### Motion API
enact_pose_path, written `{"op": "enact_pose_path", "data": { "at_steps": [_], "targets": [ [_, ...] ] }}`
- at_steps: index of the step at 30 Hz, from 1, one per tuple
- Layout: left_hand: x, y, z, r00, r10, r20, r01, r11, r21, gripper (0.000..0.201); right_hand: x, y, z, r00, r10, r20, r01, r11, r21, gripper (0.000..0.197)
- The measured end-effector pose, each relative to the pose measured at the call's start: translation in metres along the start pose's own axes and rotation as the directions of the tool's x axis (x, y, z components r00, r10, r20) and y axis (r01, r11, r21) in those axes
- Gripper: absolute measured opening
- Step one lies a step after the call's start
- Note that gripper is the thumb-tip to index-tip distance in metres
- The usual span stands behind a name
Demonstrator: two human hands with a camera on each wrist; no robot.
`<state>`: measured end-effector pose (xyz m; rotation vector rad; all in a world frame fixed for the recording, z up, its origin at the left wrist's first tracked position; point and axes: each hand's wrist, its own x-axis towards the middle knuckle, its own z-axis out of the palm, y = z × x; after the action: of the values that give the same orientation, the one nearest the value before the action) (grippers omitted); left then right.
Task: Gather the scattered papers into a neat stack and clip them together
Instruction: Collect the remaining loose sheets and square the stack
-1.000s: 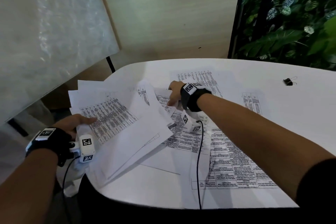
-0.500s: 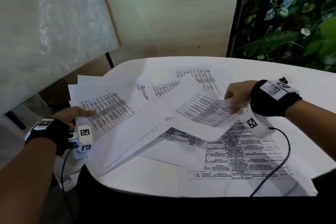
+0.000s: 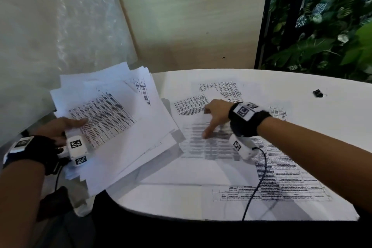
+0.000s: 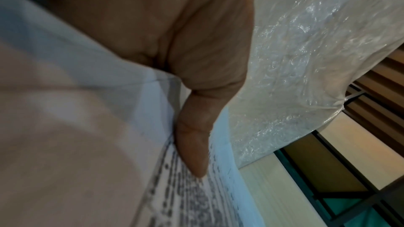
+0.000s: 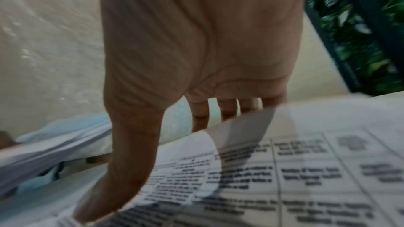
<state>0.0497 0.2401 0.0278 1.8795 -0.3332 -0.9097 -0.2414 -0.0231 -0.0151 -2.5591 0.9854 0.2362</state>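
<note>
From the head view, we are gathering papers on a white table. Our left hand is gripping a loose bundle of sheets at the table's left end, thumb on top; its long axis is running from near left to far right, fanned and overhanging the edge. Our right hand is reaching onto a loose sheet at the middle. More papers are lying near right. A binder clip is sitting far right, well apart.

From the left wrist view, our thumb is pressing down on the printed top page.

From the right wrist view, our thumb and fingers are curling round a lifted page edge, apparently pinching it.

We judge that gathering is under way; next, this sheet needs carrying left onto the bundle.
</note>
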Motion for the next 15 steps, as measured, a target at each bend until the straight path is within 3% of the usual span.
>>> {"op": "enact_pose_path", "data": {
  "at_steps": [3,8,11,15],
  "targets": [
    [0.002,-0.006,-0.010,1.000,-0.025,0.012,0.025,0.999,0.048,0.051,0.007,-0.021,0.012,0.998,0.004,0.066,-0.002,1.000,-0.028,0.082],
    [0.014,-0.019,-0.007,0.998,-0.065,0.010,0.064,0.997,0.042,0.039,0.002,-0.012,0.014,0.995,0.083,0.051,-0.081,0.996,-0.030,0.092],
    [0.022,-0.016,0.005,0.998,-0.066,-0.022,0.065,0.998,-0.018,0.050,0.003,-0.004,0.011,0.994,0.106,0.016,-0.105,0.992,-0.070,0.098],
    [0.044,-0.016,0.003,1.000,-0.012,-0.025,0.010,0.997,-0.081,0.018,0.005,0.005,0.003,0.990,0.137,0.016,-0.136,0.988,-0.077,0.089]
  ]
}}
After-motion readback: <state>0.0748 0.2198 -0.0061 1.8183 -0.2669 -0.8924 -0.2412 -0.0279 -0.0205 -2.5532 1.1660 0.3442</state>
